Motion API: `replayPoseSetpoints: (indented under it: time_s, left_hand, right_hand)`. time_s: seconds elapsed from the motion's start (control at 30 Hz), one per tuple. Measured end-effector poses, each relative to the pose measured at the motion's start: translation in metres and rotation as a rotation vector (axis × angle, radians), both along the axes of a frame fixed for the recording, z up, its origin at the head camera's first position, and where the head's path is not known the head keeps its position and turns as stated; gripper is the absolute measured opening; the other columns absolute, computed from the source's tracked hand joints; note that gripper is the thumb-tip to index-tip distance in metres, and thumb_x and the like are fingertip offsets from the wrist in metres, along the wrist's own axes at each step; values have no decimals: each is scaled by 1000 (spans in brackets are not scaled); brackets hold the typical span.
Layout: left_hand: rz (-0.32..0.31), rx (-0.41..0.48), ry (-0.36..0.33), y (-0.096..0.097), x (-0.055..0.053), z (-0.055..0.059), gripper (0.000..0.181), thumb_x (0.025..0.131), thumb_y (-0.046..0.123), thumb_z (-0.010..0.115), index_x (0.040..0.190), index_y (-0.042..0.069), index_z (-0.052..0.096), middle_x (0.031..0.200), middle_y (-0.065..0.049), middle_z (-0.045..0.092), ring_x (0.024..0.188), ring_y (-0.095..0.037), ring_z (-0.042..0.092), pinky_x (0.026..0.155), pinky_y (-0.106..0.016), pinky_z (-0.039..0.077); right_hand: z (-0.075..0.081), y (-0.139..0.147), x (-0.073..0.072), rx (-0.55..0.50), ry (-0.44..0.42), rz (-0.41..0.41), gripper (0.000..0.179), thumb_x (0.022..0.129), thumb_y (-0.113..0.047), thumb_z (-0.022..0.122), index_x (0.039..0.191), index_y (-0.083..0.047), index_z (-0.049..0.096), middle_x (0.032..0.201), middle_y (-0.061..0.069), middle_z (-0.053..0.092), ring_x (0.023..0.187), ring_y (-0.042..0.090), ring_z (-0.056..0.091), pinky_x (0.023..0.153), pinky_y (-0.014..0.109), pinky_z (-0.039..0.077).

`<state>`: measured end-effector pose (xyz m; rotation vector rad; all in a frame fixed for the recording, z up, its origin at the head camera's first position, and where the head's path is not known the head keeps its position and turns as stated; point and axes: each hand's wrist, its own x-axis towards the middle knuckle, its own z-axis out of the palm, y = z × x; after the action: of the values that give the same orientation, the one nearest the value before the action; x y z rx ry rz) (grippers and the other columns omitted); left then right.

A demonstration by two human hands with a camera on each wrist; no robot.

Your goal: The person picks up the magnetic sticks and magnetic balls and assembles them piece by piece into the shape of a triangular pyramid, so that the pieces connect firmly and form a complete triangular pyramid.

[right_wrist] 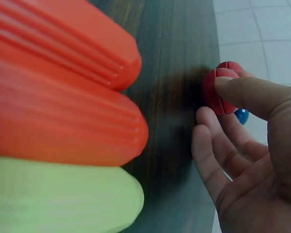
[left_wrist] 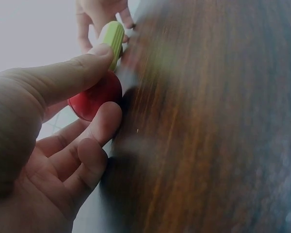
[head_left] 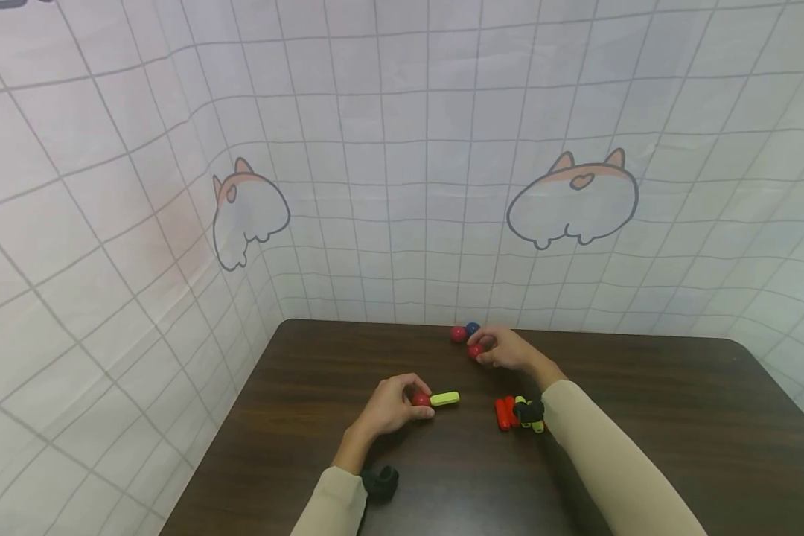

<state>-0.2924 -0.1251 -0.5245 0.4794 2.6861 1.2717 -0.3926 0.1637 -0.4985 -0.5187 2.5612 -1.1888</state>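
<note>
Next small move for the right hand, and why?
Probably have the right hand bring its red ball to the free end of the yellow stick: the left hand holds another red ball at the opposite end.

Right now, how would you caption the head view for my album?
Left hand holds one red ball, right hand another red ball, at a dark table.
</note>
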Motion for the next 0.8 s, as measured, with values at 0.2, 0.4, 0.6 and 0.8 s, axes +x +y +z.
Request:
replayPoseSetpoints:
  time_s: [0.2, 0.4, 0.6, 0.8]
  left_hand:
    - [13, -4, -4, 0, -1, -2, 29, 81, 28, 88, 104, 23, 72, 82, 3, 62, 59, -9, 50, 52, -25, 41]
    - [19, 2, -7, 0, -1, -3, 30, 81, 28, 88, 105, 22, 72, 80, 3, 62, 59, -10, 50, 52, -26, 42]
    - [19, 1, -3, 2, -1, -3, 30, 81, 28, 89, 105, 22, 72, 80, 3, 62, 58, -9, 50, 52, -26, 42]
    - [14, 14, 23, 1, 0, -2, 30, 80, 27, 89, 104, 21, 73, 80, 3, 64, 56, -9, 50, 51, -26, 43]
  right_hand:
    - [2, 4, 6, 15, -17, 25, 28, 92, -3, 71, 120, -6, 67, 122, 21, 65, 79, 21, 60, 68, 34, 54]
    - [7, 10, 21, -32, 7, 52, 30, 94, -5, 70, 124, -3, 65, 124, 20, 67, 88, 22, 64, 72, 38, 59]
    - [12, 13, 47, -129, 48, 57, 31, 95, -9, 71, 125, -6, 64, 119, 20, 69, 85, 28, 68, 69, 39, 60]
    - [11, 8, 73, -226, 59, 92, 33, 96, -11, 71, 127, -5, 62, 118, 22, 68, 83, 40, 67, 62, 38, 58]
